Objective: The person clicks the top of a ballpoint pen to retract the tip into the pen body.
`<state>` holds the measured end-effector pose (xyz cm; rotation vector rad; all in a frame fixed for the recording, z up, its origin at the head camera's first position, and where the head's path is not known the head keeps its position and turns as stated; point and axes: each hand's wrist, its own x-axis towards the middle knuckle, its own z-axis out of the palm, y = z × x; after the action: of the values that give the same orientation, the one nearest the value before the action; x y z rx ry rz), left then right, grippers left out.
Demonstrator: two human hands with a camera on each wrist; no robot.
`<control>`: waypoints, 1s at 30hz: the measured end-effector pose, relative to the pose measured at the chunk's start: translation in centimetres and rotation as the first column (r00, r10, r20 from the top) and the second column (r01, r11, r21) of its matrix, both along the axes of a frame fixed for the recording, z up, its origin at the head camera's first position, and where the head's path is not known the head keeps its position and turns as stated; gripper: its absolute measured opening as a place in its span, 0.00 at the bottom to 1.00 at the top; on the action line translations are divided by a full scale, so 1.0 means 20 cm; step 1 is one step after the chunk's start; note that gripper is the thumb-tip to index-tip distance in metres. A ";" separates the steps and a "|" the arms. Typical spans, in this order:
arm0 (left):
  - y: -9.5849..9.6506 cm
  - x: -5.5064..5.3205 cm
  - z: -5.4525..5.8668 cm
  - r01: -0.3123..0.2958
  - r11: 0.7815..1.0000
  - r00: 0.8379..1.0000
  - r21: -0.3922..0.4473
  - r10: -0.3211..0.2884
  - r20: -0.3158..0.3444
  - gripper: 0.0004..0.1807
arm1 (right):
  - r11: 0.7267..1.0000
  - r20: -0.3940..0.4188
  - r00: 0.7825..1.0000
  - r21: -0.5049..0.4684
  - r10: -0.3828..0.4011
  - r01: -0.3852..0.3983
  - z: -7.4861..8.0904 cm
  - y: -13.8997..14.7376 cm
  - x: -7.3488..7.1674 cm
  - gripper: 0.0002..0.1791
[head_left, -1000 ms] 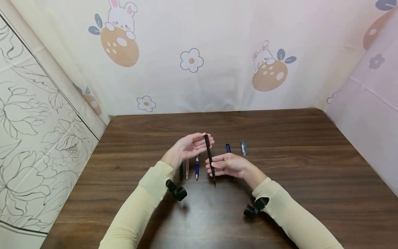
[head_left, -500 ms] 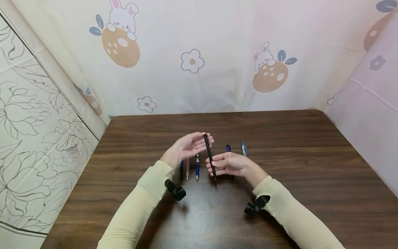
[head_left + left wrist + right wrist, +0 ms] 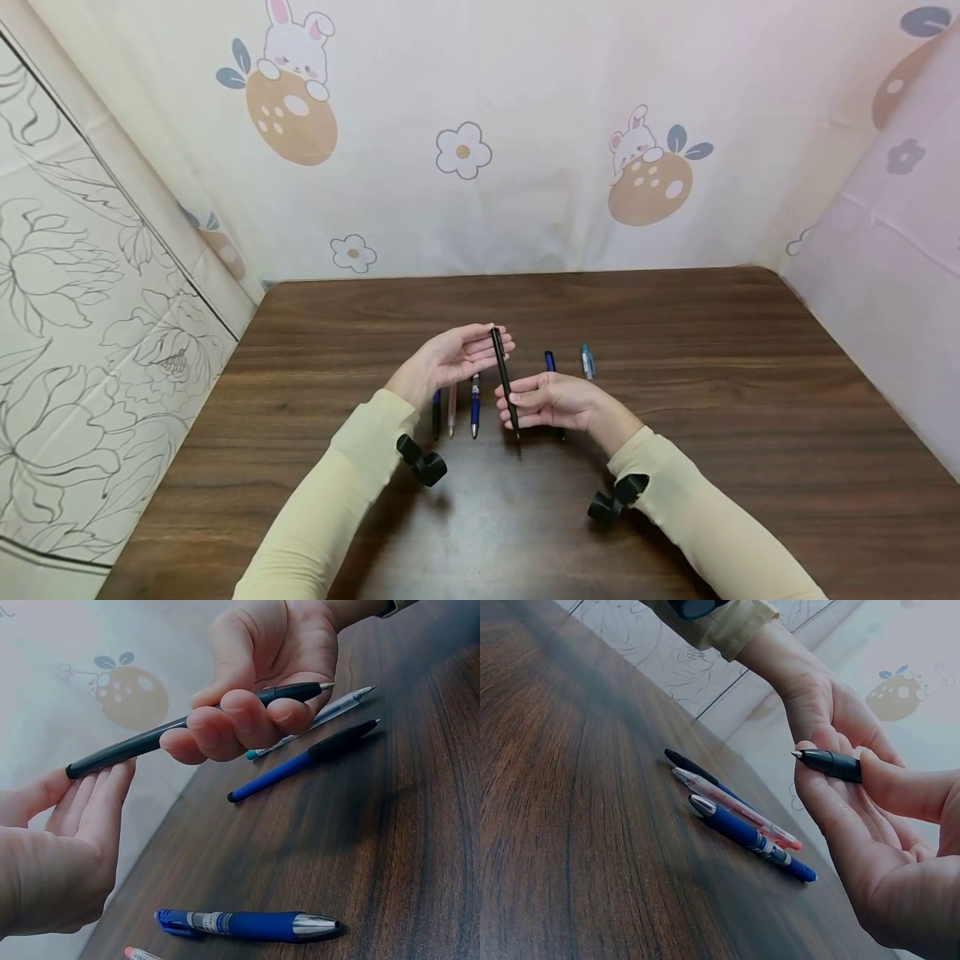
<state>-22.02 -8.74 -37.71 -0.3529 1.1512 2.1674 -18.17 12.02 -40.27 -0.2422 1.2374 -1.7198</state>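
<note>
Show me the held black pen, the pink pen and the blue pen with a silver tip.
Black pen [image 3: 135,746]: left wrist view, on its dark barrel.
Pink pen [image 3: 739,810]: right wrist view, on its barrel.
Blue pen with silver tip [image 3: 259,926]: left wrist view, on its blue barrel.

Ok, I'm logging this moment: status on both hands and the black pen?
Right hand grips black pen toward its tip. Left hand holds its rear end. Other pens lie below, not in the way.

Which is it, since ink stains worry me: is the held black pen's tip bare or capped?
Bare: both wrist views show the metallic tip of the black pen uncovered.
</note>
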 end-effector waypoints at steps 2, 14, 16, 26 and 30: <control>0.00 0.00 0.00 0.006 1.000 1.000 -0.003 -0.006 -0.007 0.24 | 1.000 -0.001 1.000 0.003 -0.004 0.004 0.00 0.00 0.00 0.22; 0.00 0.00 0.00 0.027 0.999 0.999 -0.030 -0.028 -0.026 0.26 | 1.000 -0.003 1.000 0.011 -0.009 0.009 -0.02 0.00 0.01 0.23; 0.00 0.00 0.00 0.021 0.999 0.999 -0.028 -0.022 -0.027 0.26 | 1.000 -0.004 1.000 0.013 -0.017 0.017 -0.01 0.00 0.01 0.23; 0.01 0.01 -0.03 -0.006 1.000 1.000 -0.012 0.006 -0.028 0.28 | 1.000 0.006 1.000 0.002 -0.011 0.011 -0.02 0.01 0.01 0.17; 0.02 0.03 -0.03 -0.009 0.998 0.996 -0.068 0.003 -0.088 0.27 | 1.000 -0.007 1.000 0.004 -0.023 0.023 -0.01 0.01 0.00 0.17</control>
<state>-21.44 -8.30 -38.21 -0.2936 1.2766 2.1711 -18.16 12.30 -40.48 -0.2324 1.2527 -1.7368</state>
